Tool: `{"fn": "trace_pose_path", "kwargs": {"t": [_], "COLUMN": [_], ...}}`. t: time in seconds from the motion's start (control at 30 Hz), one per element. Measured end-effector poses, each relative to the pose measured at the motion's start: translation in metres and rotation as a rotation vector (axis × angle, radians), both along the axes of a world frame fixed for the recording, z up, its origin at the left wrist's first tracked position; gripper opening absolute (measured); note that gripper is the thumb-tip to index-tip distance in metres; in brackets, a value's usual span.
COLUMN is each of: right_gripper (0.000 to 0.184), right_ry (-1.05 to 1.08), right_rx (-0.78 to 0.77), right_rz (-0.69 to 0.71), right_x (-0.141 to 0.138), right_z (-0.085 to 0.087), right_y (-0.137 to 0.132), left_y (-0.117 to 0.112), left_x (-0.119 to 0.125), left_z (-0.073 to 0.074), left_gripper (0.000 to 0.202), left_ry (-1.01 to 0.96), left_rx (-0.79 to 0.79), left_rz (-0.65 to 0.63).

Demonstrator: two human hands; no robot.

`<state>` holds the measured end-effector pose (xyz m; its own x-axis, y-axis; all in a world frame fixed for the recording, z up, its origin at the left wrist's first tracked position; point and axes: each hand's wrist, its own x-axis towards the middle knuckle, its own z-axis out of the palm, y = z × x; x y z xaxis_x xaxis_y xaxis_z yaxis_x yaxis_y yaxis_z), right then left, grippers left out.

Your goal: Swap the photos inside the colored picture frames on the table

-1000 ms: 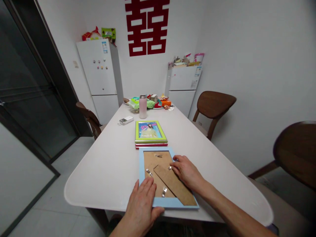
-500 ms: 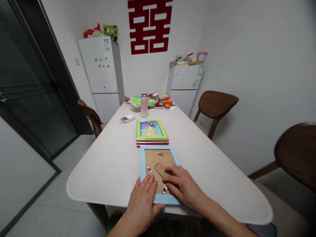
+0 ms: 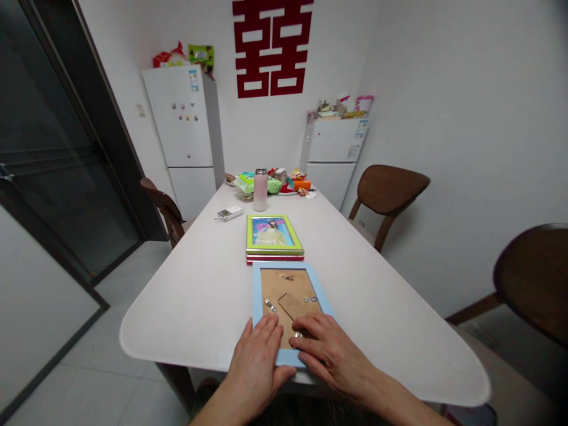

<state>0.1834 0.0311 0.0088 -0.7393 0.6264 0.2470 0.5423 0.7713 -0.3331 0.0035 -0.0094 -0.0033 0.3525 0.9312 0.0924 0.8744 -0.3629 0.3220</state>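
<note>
Light-blue picture frame [image 3: 258,293], lying back side up at the near edge of the white bench [image 3: 190,296], as I watch through the head camera. The left hand [image 3: 257,355] rests on its lower left part, grip spread flat. The right hand [image 3: 335,352] bends its fingers at the lowest metal clip [image 3: 298,335]; I cannot tell whether that grip pinches it. Just beyond lies a green picture frame [image 3: 275,248]; farther off, a pink bottle [image 3: 260,190] stands upright.

Wht walls [image 3: 444,89] are rising back & R; red sign [image 3: 271,61] is hanging ctr, L fridge [image 3: 189,142] & R fridge [image 3: 331,142] are standing below. Dk glass door [image 3: 57,136] is filling far L, brn chairs [image 3: 390,186] are flanking wht table [image 3: 195,296], flr tiles [image 3: 89,393] are showing.
</note>
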Motion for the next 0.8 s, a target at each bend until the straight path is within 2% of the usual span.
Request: {"fn": "trace_pose_path", "kwargs": {"t": [0.2,0.57,0.8], "right_gripper": [0.018,0.018,0.012], "right_ry": [0.005,0.036,0.004], "right_rx": [-0.052,-0.075,-0.14], "right_rz": [-0.131,-0.042,-0.085], "right_x": [-0.008,-0.006,-0.012], "right_z": [-0.007,-0.003,-0.005], "right_y": [0.006,0.014,0.019], "left_y": [0.001,0.001,0.0], "left_x": [-0.001,-0.002,-0.003], "left_z": [0.0,0.004,0.001], "left_gripper": [0.055,0.055,0.053], "left_ry": [0.016,0.018,-0.007], "left_rx": [-0.015,-0.024,-0.012], "left_rz": [-0.015,-0.012,-0.014]}}
